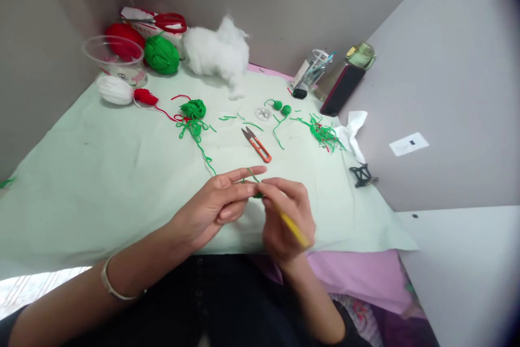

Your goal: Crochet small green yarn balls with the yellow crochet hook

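Between my fingertips is a small green crochet piece [258, 194], mostly hidden. My left hand [225, 195] pinches it, with green yarn looped over the stretched index finger. A yellow-handled crochet hook [296, 229] is held in my right hand [288, 217]; its tip meets the piece and cannot be made out. From my left hand a green strand [207, 160] runs back to a loose green yarn bundle [194, 110]. Orange-handled thread snips [257, 145] lie just beyond my fingers, blades pointing away.
Two small green crochet balls [286, 110] lie near a pile of yarn scraps [325, 135]. White stuffing [217, 52], a green yarn ball [161, 54], a plastic tub [122, 65] and red-handled scissors [170, 22] sit at the back left. A dark phone [342, 90] leans at the right.
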Available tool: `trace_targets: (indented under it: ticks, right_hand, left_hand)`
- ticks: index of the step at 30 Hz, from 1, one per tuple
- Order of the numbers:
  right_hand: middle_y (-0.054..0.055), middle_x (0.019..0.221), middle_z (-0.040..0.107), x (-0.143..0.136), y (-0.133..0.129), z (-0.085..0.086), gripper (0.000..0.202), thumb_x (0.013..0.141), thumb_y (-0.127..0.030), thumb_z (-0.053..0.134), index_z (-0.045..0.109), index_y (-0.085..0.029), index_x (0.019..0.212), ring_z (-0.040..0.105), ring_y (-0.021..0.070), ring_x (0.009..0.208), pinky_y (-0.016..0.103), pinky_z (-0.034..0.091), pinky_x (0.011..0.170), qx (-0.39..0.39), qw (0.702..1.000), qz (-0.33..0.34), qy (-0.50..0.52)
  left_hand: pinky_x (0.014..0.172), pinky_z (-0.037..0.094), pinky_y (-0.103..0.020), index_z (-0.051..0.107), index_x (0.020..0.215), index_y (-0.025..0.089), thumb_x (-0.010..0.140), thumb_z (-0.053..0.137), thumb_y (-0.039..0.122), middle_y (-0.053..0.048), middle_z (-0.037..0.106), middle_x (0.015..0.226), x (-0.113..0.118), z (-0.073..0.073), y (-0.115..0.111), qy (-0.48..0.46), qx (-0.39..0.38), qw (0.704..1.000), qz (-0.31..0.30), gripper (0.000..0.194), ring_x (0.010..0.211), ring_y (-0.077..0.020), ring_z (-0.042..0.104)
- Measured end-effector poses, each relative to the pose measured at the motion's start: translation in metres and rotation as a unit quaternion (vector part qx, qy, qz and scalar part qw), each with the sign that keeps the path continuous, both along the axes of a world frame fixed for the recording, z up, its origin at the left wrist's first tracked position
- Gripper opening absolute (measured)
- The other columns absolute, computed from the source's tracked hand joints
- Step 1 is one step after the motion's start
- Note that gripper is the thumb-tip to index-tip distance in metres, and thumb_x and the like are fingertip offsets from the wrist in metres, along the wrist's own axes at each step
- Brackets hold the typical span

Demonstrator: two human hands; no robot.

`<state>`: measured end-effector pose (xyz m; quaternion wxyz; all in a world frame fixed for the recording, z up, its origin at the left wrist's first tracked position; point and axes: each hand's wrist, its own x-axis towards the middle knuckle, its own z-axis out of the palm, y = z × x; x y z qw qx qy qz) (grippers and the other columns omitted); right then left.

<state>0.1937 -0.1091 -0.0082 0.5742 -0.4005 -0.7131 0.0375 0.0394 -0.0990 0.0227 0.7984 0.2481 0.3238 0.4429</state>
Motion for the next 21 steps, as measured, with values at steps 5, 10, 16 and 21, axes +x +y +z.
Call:
trace_targets:
  ticks: [5, 10, 16, 21]
  right_hand:
    - [0.003, 0.089, 0.072, 0.005, 0.003, 0.015, 0.020, 0.103, -0.021, 0.056, 0.075, -0.024, 0.099, 0.064, 0.0150, 0.072, 0.033, 0.054, 0.064, -0.158, 0.954, 0.101, 0.235]
    - [0.004, 0.089, 0.072, 0.005, 0.004, 0.017, 0.018, 0.102, -0.027, 0.058, 0.075, -0.023, 0.097, 0.062, 0.0139, 0.070, 0.033, 0.055, 0.070, -0.203, 0.936, 0.109, 0.266]
    - [0.003, 0.091, 0.073, 0.004, 0.006, 0.017, 0.016, 0.102, -0.027, 0.059, 0.075, -0.024, 0.097, 0.065, 0.0146, 0.075, 0.031, 0.054, 0.069, -0.208, 0.930, 0.151, 0.263]
    - [0.005, 0.093, 0.076, 0.002, 0.003, 0.015, 0.017, 0.102, -0.024, 0.059, 0.076, -0.024, 0.100, 0.069, 0.0180, 0.083, 0.034, 0.058, 0.072, -0.195, 0.951, 0.113, 0.211]
  left_hand:
    - [0.043, 0.013, -0.020, 0.076, 0.123, 0.018, 0.086, 0.080, 0.023, 0.005, 0.055, 0.071, -0.007, 0.002, 0.003, 0.022, 0.027, 0.999, 0.022, 0.038, 0.044, 0.0012, 0.020]
    - [0.042, 0.017, -0.021, 0.079, 0.117, 0.018, 0.085, 0.079, 0.022, 0.006, 0.052, 0.071, -0.009, 0.005, 0.007, 0.068, 0.055, 0.994, 0.062, 0.032, 0.045, -0.0001, 0.021]
    - [0.041, 0.019, -0.021, 0.080, 0.116, 0.025, 0.086, 0.081, 0.028, 0.001, 0.061, 0.090, -0.003, 0.000, 0.002, 0.093, 0.087, 0.992, 0.021, 0.031, 0.044, 0.0019, 0.031]
    - [0.042, 0.024, -0.018, 0.080, 0.117, 0.026, 0.086, 0.082, 0.027, 0.002, 0.064, 0.090, 0.003, -0.002, -0.001, 0.085, 0.079, 0.992, 0.045, 0.031, 0.045, 0.0018, 0.040]
